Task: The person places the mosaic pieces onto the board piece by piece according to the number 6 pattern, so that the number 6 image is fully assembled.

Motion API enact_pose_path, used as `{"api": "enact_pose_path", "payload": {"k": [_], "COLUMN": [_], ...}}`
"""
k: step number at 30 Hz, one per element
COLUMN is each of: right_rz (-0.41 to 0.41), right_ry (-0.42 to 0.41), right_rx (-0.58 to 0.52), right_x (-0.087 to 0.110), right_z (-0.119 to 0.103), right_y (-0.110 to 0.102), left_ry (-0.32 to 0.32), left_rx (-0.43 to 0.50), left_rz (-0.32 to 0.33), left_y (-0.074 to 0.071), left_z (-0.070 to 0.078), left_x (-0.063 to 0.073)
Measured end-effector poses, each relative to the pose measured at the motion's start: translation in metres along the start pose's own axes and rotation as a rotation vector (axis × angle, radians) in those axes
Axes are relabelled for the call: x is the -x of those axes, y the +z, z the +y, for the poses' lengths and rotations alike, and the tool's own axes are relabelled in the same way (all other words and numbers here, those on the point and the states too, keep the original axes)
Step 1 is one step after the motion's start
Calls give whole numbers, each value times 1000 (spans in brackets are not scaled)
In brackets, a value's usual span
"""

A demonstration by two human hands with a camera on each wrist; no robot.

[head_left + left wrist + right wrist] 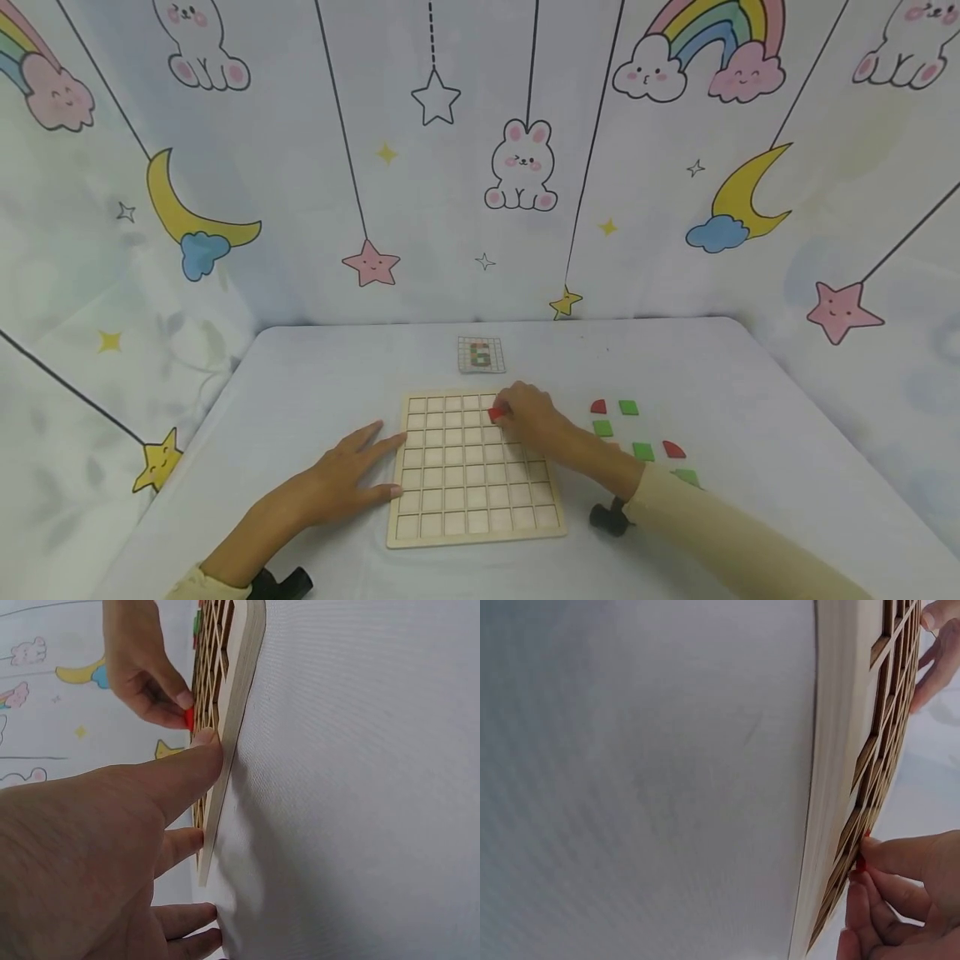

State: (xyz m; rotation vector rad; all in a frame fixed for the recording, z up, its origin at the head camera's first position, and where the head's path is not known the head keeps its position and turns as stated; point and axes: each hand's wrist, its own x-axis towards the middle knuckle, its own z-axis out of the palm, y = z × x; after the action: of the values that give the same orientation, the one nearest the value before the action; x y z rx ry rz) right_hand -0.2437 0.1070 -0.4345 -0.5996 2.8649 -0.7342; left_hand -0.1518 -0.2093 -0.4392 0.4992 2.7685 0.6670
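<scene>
While the left rim of the wooden grid board [476, 541] was touched by the left hand [337, 479], a small red piece [495, 414] was held by the right hand [532, 421] at the far part of the grid, right of its middle. The red piece was pinched between the thumb and fingers of the right hand; whether it had been seated in a compartment could not be told, since its lower edge was hidden. The fingers of the left hand were spread and nothing was grasped by them, the thumb being laid against the board's edge.

Beyond the board, a patterned card [481, 356] was laid on the white worktop [315, 375], a figure in red and green being shown on its grid. To the right, green squares [628, 407] and red quarter-round pieces [673, 450] were left scattered.

The step in hand was judged to be the setting of a piece into the grid, with the card probably used as the pattern. For the next move, squaring of the piece to one cell, a light press and a clean release seemed to be called for.
</scene>
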Motion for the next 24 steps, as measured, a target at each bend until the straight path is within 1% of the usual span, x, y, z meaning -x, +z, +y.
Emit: {"api": "enact_pose_path", "payload": {"k": [3, 10, 16, 21, 24], "right_rz": [-4, 21, 17, 12, 15], "right_ry": [-5, -72, -38, -43, -10], "right_rx": [-17, -18, -90, -85, -86], "right_x": [1, 3, 4, 5, 7], "right_z": [-2, -3, -5, -1, 5], "right_y": [1, 4, 3, 2, -1], "left_ry": [-7, -13, -22, -10, -3], "left_rx": [2, -2, -4, 12, 15], "left_rz": [-2, -6, -10, -14, -16], "left_y": [0, 0, 0, -1, -2], "left_z": [-1, -1, -1, 1, 2], "left_x": [0, 0, -1, -1, -1]}}
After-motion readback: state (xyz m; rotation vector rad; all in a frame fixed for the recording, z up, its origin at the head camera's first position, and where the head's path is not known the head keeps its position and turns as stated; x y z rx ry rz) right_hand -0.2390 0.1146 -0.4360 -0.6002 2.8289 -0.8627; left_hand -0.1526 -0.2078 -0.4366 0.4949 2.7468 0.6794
